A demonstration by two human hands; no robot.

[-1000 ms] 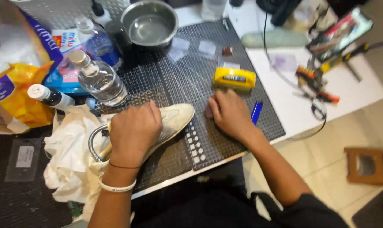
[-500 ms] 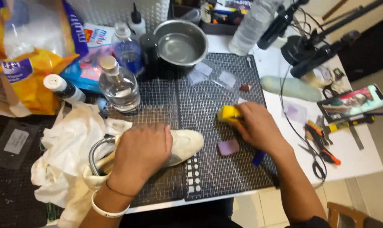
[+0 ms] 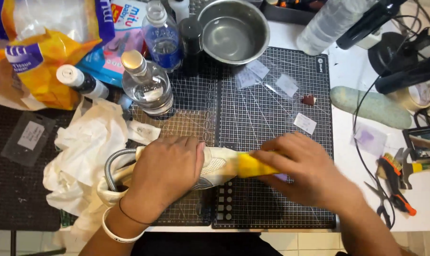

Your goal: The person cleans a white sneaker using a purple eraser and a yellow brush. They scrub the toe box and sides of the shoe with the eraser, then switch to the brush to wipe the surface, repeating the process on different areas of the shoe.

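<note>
A cream-coloured shoe [image 3: 219,165] lies on its side on the black gridded cutting mat [image 3: 267,104]. My left hand [image 3: 165,173] presses down on the shoe's middle and grips it. My right hand [image 3: 305,170] holds a yellow block-shaped brush [image 3: 253,166] against the shoe's toe. The hand covers the brush's far end. A flexible metal hose [image 3: 111,166] curves into the shoe's heel opening.
A steel bowl [image 3: 234,29], a glass bottle [image 3: 147,85], plastic bottles and bright plastic bags stand at the back left. Crumpled white cloth [image 3: 84,151] lies left of the shoe. Right of the mat lie scissors [image 3: 383,199], a small brush, a green oblong stone [image 3: 370,106] and cables.
My right hand left the purple block, picked up the yellow brush from the mat and brought it left to the shoe's toe. The left hand stayed on the shoe.
</note>
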